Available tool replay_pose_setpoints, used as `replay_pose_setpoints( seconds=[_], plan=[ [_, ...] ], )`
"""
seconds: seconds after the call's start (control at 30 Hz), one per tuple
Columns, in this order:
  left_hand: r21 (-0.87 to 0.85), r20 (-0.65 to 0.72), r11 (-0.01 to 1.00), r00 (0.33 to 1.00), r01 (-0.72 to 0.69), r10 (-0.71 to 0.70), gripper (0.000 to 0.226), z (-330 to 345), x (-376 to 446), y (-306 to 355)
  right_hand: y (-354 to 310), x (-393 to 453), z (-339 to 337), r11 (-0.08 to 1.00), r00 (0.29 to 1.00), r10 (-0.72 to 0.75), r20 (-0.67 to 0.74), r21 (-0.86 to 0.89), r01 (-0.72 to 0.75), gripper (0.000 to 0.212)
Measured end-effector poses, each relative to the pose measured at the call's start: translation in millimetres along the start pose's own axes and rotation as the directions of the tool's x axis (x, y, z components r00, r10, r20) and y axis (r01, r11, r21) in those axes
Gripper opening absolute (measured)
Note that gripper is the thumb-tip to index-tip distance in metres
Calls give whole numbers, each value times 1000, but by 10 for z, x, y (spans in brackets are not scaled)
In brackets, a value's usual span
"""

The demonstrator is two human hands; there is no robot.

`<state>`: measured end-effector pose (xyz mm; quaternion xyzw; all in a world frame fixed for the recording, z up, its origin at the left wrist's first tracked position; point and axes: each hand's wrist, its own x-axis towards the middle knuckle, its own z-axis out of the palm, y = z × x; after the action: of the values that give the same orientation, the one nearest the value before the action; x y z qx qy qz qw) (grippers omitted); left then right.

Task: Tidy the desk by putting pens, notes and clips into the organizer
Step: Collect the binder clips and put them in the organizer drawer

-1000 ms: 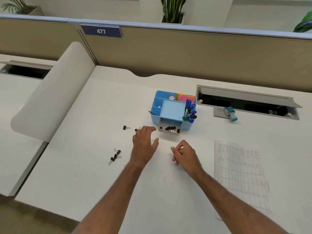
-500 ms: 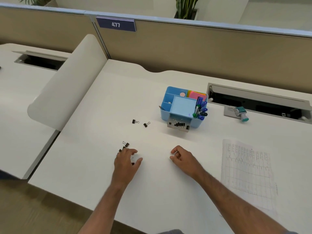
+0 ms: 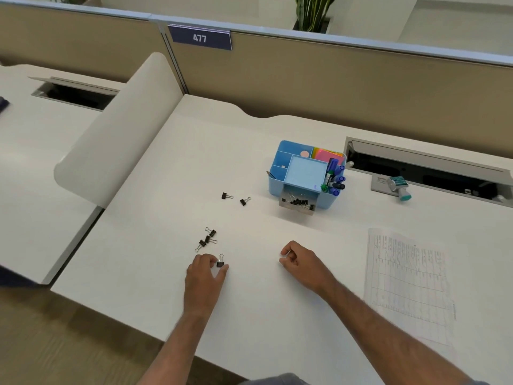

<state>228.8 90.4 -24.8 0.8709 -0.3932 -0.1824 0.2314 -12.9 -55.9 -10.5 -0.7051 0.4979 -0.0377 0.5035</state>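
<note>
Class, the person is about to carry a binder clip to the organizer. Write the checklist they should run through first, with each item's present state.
1. Left hand has the binder clip between thumb and fingers: ok, though whether it is lifted off the desk cannot be told.
2. Clear drawer at the front of the blue organizer is open: ok.
3. Drawer has room for more clips: ok.
4. Path to the drawer is clear: ok.
5. Right hand is free: cannot tell, it is curled.
6. All loose clips collected: not ok, a cluster of three and two more remain.

Both forearms bare, no sleeves, watch or rings.
</note>
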Motion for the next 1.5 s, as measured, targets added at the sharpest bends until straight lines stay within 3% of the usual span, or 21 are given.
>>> replay_pose_setpoints(
  seconds=[0.13, 0.47, 0.73, 1.0, 1.13, 1.37, 1.5],
  plan=[
    [-58, -18, 998, 1000, 17, -19, 16, -32, 45, 52, -34, -24, 21, 1000, 1000, -2, 13, 4, 2, 4],
    [-74, 106, 992, 989, -98, 106, 25, -9, 16, 307, -196, -2, 80, 998, 998, -61, 30, 8, 61, 7],
    [-69, 60, 919, 918, -388, 392, 32, 18, -28, 693, -370, 56, 97, 989, 997, -78, 23, 128, 74, 21],
    [-38, 12, 856, 857, -515, 516, 35, 76, 43, 816, -424, 72, -53, 974, 996, -86, -14, 209, 87, 20],
    [-12, -10, 877, 877, -480, 479, 37, 87, 118, 737, -457, 107, -235, 978, 991, -66, -117, 191, 88, 19],
    [2, -86, 961, 958, -275, 275, 35, 22, 304, 429, -502, 264, -635, 976, 929, 10, -370, 207, 72, 14],
    [-12, -91, 992, 988, -129, 127, 35, -36, 402, 250, -519, 379, -825, 996, 882, -23, -470, 70, 63, 14]
  ],
)
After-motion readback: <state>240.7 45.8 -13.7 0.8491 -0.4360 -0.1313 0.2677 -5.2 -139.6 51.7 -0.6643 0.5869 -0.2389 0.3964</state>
